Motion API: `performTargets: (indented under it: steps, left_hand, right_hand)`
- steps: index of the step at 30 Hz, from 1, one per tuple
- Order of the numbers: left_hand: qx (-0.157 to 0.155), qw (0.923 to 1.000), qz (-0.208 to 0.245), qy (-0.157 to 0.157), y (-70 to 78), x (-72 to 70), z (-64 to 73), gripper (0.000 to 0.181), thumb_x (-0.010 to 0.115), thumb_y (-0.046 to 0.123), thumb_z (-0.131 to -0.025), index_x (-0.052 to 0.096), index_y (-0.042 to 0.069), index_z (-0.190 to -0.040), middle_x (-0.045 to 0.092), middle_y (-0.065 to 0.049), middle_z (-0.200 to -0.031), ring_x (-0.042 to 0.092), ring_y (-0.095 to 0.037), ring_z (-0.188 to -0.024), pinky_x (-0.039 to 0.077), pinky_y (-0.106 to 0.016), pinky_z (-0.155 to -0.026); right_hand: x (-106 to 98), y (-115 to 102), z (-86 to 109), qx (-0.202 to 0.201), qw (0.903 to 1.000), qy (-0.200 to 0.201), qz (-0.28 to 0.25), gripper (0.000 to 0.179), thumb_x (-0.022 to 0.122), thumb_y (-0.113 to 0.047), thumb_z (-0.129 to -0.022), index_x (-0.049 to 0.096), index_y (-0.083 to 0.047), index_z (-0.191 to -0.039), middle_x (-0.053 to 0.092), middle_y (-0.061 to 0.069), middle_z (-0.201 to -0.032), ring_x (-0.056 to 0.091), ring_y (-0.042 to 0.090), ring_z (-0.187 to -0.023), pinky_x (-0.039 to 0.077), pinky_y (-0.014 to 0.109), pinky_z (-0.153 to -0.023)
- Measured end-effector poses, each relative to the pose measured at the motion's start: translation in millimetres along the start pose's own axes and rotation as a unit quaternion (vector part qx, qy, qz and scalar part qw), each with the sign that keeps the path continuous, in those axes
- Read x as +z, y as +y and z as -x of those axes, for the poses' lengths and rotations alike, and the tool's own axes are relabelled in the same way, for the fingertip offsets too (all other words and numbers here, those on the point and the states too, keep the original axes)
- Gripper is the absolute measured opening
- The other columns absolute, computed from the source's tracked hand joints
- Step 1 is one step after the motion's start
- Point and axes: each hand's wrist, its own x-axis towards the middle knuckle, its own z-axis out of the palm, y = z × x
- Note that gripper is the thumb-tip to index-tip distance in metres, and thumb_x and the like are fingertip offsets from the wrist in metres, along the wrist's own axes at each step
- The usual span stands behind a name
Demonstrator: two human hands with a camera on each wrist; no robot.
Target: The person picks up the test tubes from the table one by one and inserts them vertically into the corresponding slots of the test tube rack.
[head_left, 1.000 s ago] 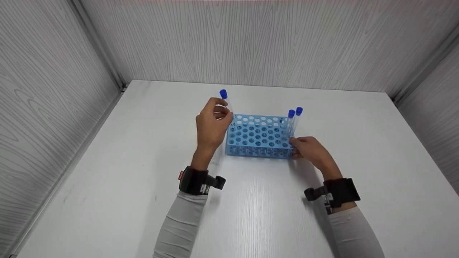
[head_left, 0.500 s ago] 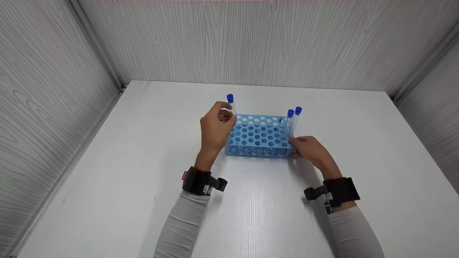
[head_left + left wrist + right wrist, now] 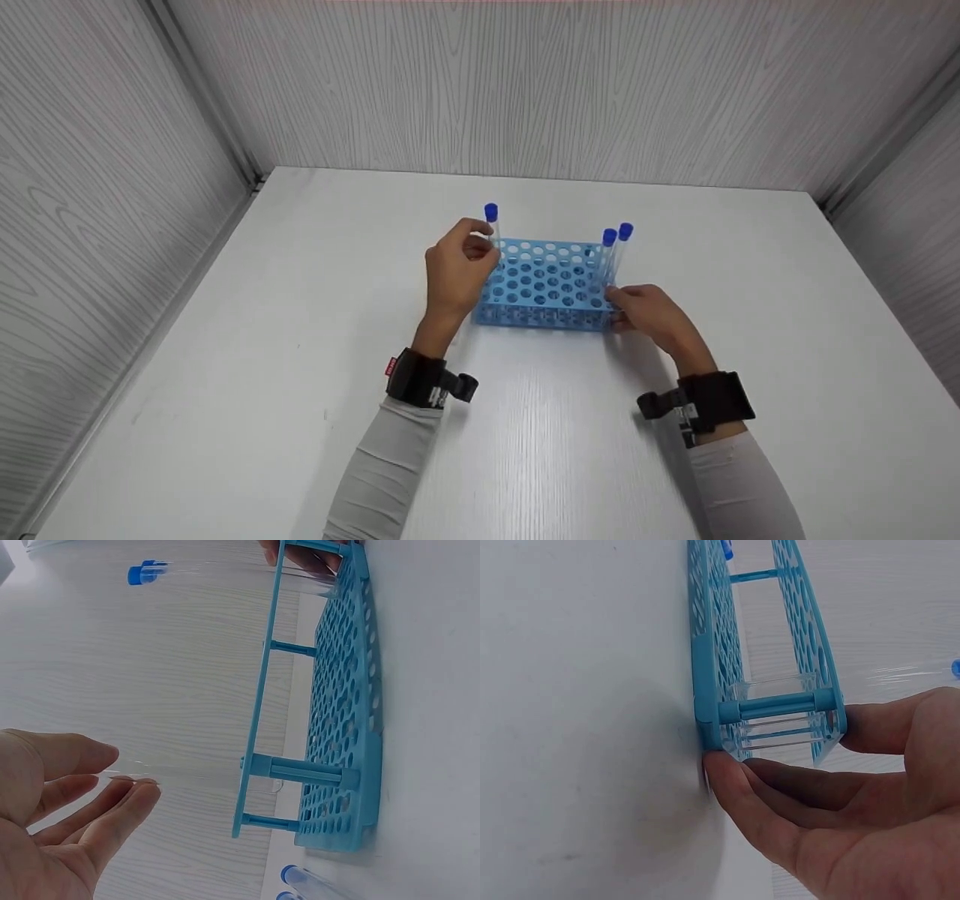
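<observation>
My left hand (image 3: 457, 270) pinches a clear test tube (image 3: 492, 221) with a blue cap. The tube stands nearly upright at the left end of a light blue test tube rack (image 3: 545, 307). In the left wrist view, its rounded lower end passes through the rack's top plate and hangs above the bottom plate. My right hand (image 3: 646, 313) grips the rack's right end, thumb at the top plate and fingers low down. Beside that thumb, two blue-capped tubes stand in the rack, a left one (image 3: 606, 255) and a right one (image 3: 622, 249).
Two more blue-capped tubes, an upper one (image 3: 300, 879) and a lower one (image 3: 286, 895), lie by the rack in the left wrist view. The left arm mostly hides them from the head view. Wood-grain panels (image 3: 480, 90) bound the white table (image 3: 540, 420).
My left hand has moved right and slightly down, bringing the tube from a tilt to nearly upright with its lower end in the rack. The right hand keeps its place.
</observation>
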Motion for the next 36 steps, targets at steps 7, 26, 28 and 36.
performTargets:
  steps: [7,26,28,36]
  left_hand:
    - [-0.016,0.9998,-0.012,-0.009,-0.4,2.7,1.0,0.021,0.072,0.004,-0.089,0.07,0.005,-0.11,0.076,-0.012,-0.098,0.074,-0.02,-0.09,0.061,-0.033,-0.085]
    - [-0.039,0.9983,-0.025,-0.034,-7.5,6.1,1.1,0.022,0.072,0.002,-0.089,0.069,0.003,-0.111,0.075,-0.015,-0.1,0.075,-0.022,-0.092,0.062,-0.034,-0.087]
    - [-0.041,0.9981,-0.028,-0.036,-8.0,6.6,1.2,0.022,0.072,0.002,-0.089,0.069,0.003,-0.111,0.075,-0.015,-0.1,0.075,-0.022,-0.092,0.061,-0.033,-0.087]
    - [-0.049,0.9971,-0.043,-0.04,-5.6,6.9,2.0,0.023,0.071,0.003,-0.089,0.07,0.004,-0.112,0.076,-0.012,-0.099,0.075,-0.022,-0.092,0.062,-0.035,-0.085]
  right_hand:
    - [-0.7,2.0,-2.0,0.003,0.9999,-0.007,-0.007,0.061,0.043,-0.035,-0.108,0.041,0.012,-0.148,0.056,0.023,-0.133,0.062,0.029,-0.117,0.047,0.043,-0.111]
    - [-1.1,1.7,-0.6,0.002,1.0,-0.005,-0.002,0.062,0.044,-0.038,-0.108,0.044,0.01,-0.147,0.057,0.023,-0.134,0.061,0.03,-0.119,0.047,0.044,-0.111]
    - [-1.0,1.4,-0.5,0.002,1.0,-0.005,0.0,0.062,0.044,-0.038,-0.108,0.044,0.01,-0.147,0.057,0.023,-0.134,0.061,0.03,-0.119,0.046,0.044,-0.111]
    - [-0.7,1.2,-0.1,0.0,0.9999,0.0,0.015,0.062,0.044,-0.038,-0.108,0.045,0.009,-0.147,0.059,0.023,-0.132,0.064,0.03,-0.117,0.042,0.048,-0.114]
